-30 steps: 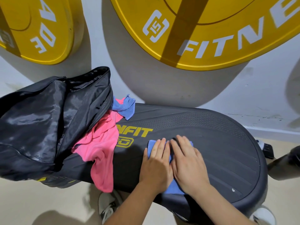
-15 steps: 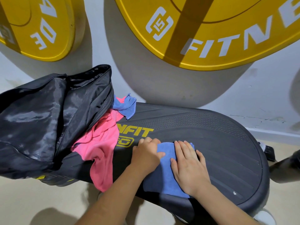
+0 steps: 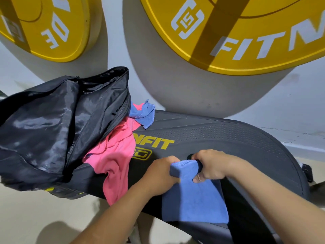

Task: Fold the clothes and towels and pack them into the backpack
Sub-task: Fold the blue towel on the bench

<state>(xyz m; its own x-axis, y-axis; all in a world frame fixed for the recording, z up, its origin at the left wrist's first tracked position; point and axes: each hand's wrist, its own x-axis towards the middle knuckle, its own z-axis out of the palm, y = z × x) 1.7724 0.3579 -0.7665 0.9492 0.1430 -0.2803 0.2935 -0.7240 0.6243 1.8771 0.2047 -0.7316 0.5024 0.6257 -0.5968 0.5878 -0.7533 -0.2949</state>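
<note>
Left: backpack (image 3: pixel 52 129) glossy black. Beside it: garment (image 3: pixel 116 155) plain pink. Lower centre: towel (image 3: pixel 195 199) plain blue. Centre: second towel (image 3: pixel 142 115) same blue. Across middle: bench (image 3: pixel 228 138) dark grey, dotted patch, yellow lettering. Top: plates (image 3: pixel 246 32) yellow, white lettering.

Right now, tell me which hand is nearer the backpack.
Left. The left hand grips the blue towel on the side toward the backpack; the right hand grips it too, farther from the backpack.

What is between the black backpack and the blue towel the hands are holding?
In the head view, a pink garment lies between the backpack and the blue towel, then a bare strip of black bench.
</note>
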